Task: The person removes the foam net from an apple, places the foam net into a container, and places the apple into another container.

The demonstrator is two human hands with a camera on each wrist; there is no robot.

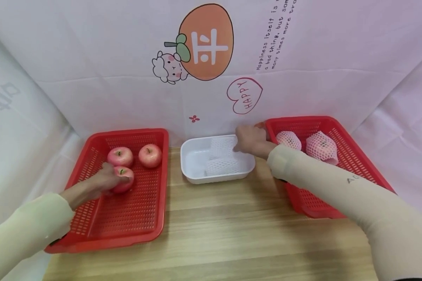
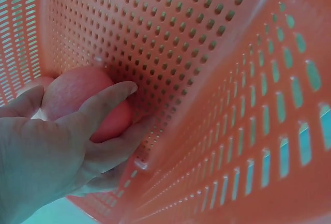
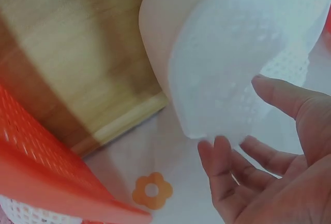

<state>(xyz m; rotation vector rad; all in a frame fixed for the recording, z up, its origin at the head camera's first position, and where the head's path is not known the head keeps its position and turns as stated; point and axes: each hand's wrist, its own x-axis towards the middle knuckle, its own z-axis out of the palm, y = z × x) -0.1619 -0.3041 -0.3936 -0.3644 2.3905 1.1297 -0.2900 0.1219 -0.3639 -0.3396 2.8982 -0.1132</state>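
In the head view, my left hand (image 1: 105, 179) reaches into the left red basket (image 1: 137, 214) and holds an apple (image 1: 126, 184), thumb on one side and fingers round the other. The left wrist view shows the same apple (image 2: 77, 92) within the curled fingers. Two more apples lie near it, one pinkish red (image 1: 120, 157) and one paler (image 1: 150, 155). My right hand (image 1: 250, 139) is over the back right corner of a white tray (image 1: 193, 158). Its fingers are loosely bent, with thumb apart, grasping nothing visible. White foam nets (image 1: 223, 167) lie flat in the tray.
On the right stands another red basket (image 1: 299, 205), with two apples in foam nets, a left one (image 1: 289, 139) and a right one (image 1: 322, 146). The wooden table (image 1: 211, 234) runs in front of the tray. A printed white cloth (image 1: 126, 97) hangs behind.
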